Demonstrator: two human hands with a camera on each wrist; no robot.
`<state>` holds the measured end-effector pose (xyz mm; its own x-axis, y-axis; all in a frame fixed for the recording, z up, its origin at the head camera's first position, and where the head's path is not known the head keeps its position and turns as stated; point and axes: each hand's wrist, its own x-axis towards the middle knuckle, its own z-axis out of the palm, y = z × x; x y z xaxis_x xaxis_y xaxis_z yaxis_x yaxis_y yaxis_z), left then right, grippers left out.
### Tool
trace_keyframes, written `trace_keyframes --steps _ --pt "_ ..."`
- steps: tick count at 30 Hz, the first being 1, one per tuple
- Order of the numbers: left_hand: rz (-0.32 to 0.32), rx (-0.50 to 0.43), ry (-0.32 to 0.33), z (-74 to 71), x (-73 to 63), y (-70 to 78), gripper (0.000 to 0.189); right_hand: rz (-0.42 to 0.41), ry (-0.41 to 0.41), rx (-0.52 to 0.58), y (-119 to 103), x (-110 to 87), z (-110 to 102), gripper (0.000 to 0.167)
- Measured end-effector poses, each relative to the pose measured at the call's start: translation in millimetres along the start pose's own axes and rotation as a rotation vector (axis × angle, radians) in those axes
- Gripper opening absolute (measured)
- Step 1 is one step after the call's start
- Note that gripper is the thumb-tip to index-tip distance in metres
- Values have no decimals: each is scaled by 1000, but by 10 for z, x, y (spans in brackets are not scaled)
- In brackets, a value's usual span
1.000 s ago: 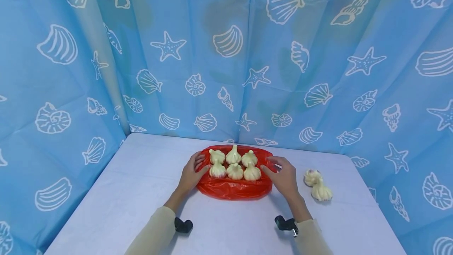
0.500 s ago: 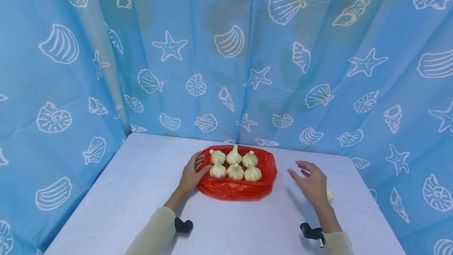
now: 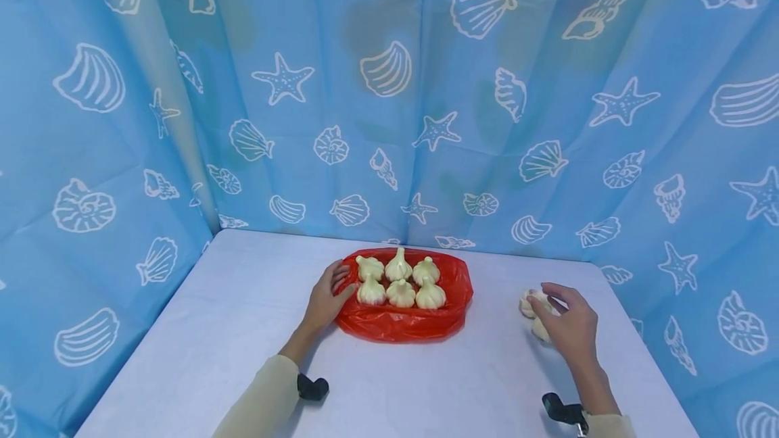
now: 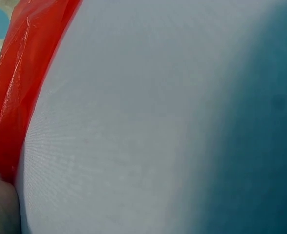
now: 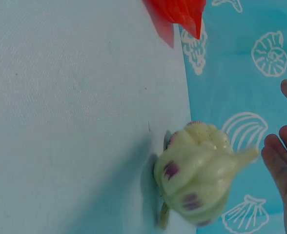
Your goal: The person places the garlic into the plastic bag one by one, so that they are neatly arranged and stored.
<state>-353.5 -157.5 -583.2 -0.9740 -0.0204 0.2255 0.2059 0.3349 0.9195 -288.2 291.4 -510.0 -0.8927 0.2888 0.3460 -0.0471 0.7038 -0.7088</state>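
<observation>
A red plastic bag [image 3: 398,327] lies on the white table, its mouth spread wide around several garlic bulbs [image 3: 400,294] set in two rows. My left hand [image 3: 324,297] holds the bag's left end, thumb at the front and fingers over the rim; the left wrist view catches only a bit of that hand [image 4: 2,207] beside the red plastic [image 4: 16,73]. My right hand [image 3: 572,322] is over two loose garlic bulbs [image 3: 531,303] on the right, thumb and fingers apart. In the right wrist view, a purple-streaked garlic bulb [image 5: 197,180] partly covers the other, with the fingers [image 5: 280,161] clear of both.
Blue curtains [image 3: 341,100] printed with white shells and starfish stand behind the table [image 3: 255,276] and along its sides. Each wrist carries a small black camera mount, such as the left one [image 3: 313,388].
My right hand has let go of the bag's right end and moved right to the two loose garlic bulbs. My left hand has stayed at the bag's left end.
</observation>
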Motion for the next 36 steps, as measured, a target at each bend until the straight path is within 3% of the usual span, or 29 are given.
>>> trace_keyframes --steps 5,16,25,36 --pt "13 2 -9 -16 -12 -4 64 13 28 -3 62 -16 -50 43" --pt "15 -8 -11 -26 -11 3 64 58 -49 1 310 -87 -37 47" --pt "4 -17 -12 -20 -21 32 64 113 -25 -12 429 -132 2 49" --pt "15 -7 -4 -11 -14 15 63 212 -116 -30 498 -202 -4 59"
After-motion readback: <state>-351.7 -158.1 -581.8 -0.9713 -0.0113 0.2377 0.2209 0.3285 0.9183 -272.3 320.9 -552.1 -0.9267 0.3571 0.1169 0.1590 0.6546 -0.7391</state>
